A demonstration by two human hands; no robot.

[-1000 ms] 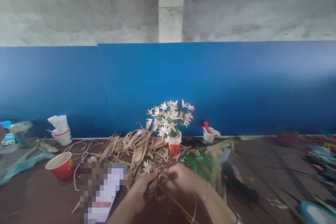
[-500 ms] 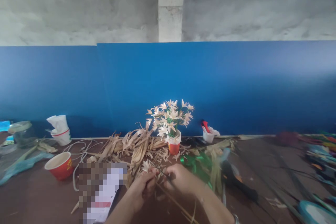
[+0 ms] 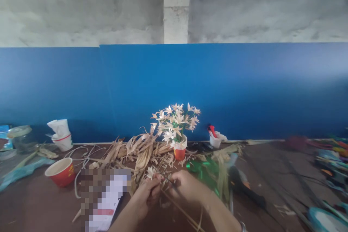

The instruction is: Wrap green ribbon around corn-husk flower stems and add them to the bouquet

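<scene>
My left hand (image 3: 148, 191) is closed, its fingers pinching a small pale husk flower (image 3: 150, 172) whose petals stick up above the fingertips. Close beside it, my right hand (image 3: 188, 187) is closed round a thin dark tool (image 3: 168, 180), its tip reaching toward the left fingertips. Blur and the fingers hide what kind of tool it is. Just beyond both hands stands a red and white cup (image 3: 179, 154) filled with a bunch of similar flowers (image 3: 176, 121) on green stems.
Dry corn husks (image 3: 144, 152) lie heaped behind my left hand. A red paper bowl (image 3: 60, 172) and a pixelated phone-like object (image 3: 108, 199) are at left. Green ribbon (image 3: 203, 170), a black-handled glue gun (image 3: 246, 188) and a blue-rimmed roll (image 3: 326, 219) lie at right.
The view has shifted very slightly. Both hands keep nearly the same place and hold, with the flower still in the left fingers.
</scene>
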